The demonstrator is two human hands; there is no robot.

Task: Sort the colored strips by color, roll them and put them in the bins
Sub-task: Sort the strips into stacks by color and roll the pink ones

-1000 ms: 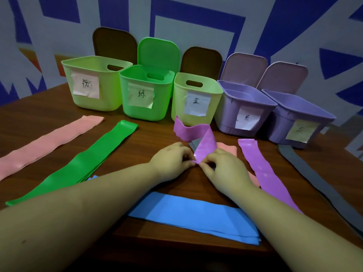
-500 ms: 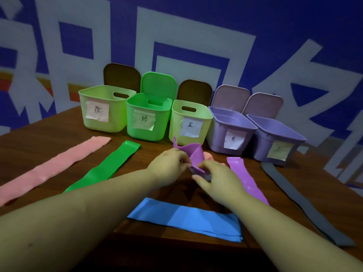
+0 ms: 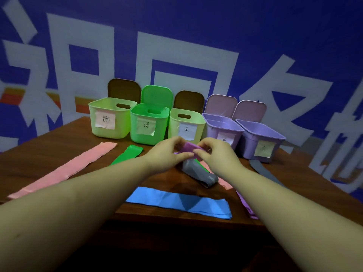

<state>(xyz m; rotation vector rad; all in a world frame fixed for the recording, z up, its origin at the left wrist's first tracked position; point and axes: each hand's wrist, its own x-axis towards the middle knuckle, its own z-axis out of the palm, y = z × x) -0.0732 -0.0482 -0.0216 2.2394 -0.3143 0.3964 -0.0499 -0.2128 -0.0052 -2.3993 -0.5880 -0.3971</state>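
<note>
My left hand [image 3: 169, 154] and my right hand [image 3: 214, 154] together pinch a rolled purple strip [image 3: 189, 149], held above the table in front of the bins. Under them lies a grey strip [image 3: 198, 172], folded loosely over a pink one [image 3: 224, 181]. A long pink strip [image 3: 64, 169] and a green strip [image 3: 127, 156] lie at the left, blue strips [image 3: 178, 203] lie near the front edge, and another purple strip [image 3: 246, 205] shows beside my right forearm. Five labelled bins stand in a row: pale green [image 3: 112, 118], green [image 3: 149, 122], pale green [image 3: 186, 124], purple [image 3: 222, 128], purple [image 3: 259, 138].
The brown table [image 3: 49, 152] ends at a front edge just below the blue strips. A second grey strip [image 3: 261, 169] runs along the right side. All bin lids stand open against a blue and white wall.
The purple strip has gone from a loose loop to a tight roll between my fingers. My hands have lifted off the table toward the bins, uncovering the grey strip beneath. The camera has tilted up.
</note>
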